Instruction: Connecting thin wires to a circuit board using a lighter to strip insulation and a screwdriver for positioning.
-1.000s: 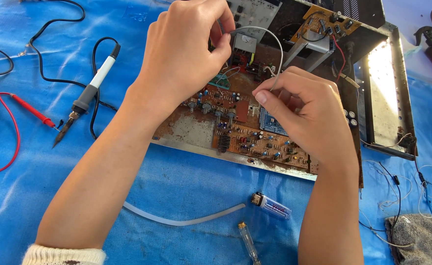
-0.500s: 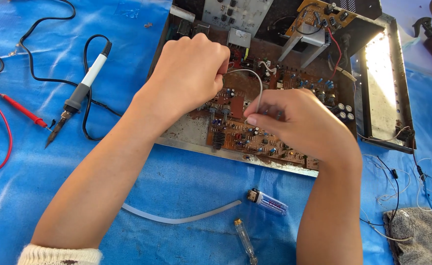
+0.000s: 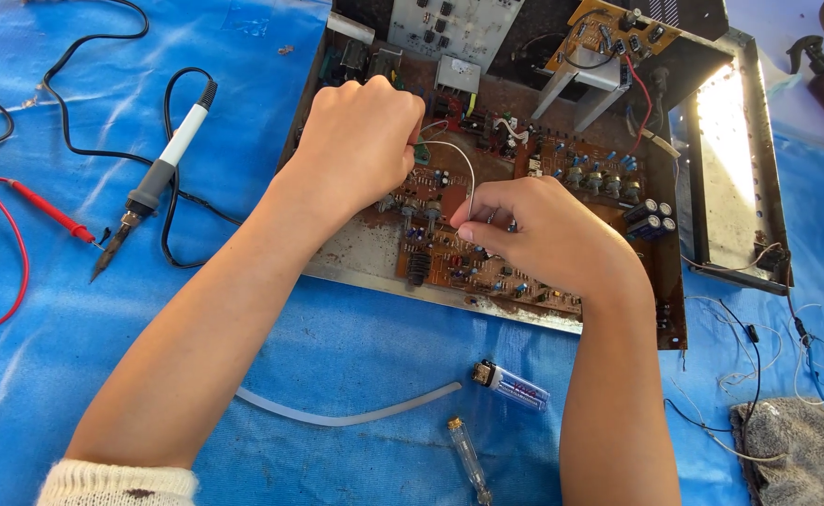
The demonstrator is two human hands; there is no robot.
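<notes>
At the far left I note a red test lead [image 3: 51, 214] lying on the blue cloth-covered surface [image 3: 356, 347], and just right of it a soldering iron [image 3: 154, 183] with a white and grey handle, its tip pointing down-left and its black cord looping behind it. My left hand [image 3: 360, 150] comes next: it is clenched into a loose fist over the left part of the brown circuit board [image 3: 487, 262], fingers curled down and pinching one end of a thin white wire [image 3: 459, 164]. That wire arcs from the left hand to the right, staying above the board's components. My right hand [image 3: 543, 234] sits just beside the left, fingers closed in a pinch on the wire's other end, with the fingertips low against the board; I cannot tell whether they touch it. The board lies inside an open metal chassis [image 3: 740, 187], which rests on the surface. In front of the chassis, near my forearms, lie a clear length of tubing [image 3: 337, 417], a blue and white lighter [image 3: 510, 386] and a small clear-handled screwdriver [image 3: 468, 459]. At the far right, loose thin wires [image 3: 758, 375] trail beside a grey rag [image 3: 796, 445].
</notes>
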